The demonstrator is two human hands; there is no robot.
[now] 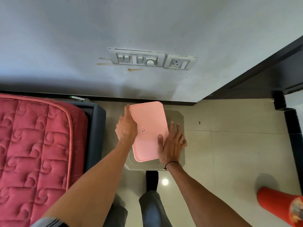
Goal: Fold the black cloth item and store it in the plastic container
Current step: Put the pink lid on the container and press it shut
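A pink plastic lid (148,126) with a small sticker lies tilted over the plastic container, whose body is hidden under it. The container sits on a grey stool (177,117). My left hand (127,126) grips the lid's left edge, fingers curled over the far corner. Flat against the lid's right edge rests my right hand (172,143), fingers spread and thumb on the lid. No black cloth item is visible.
A bed with a pink quilted mattress (36,153) and grey frame stands close on the left. A wall with a switch panel (152,59) rises behind the stool. A red bucket (278,203) stands at the lower right on the tiled floor. My legs are below the stool.
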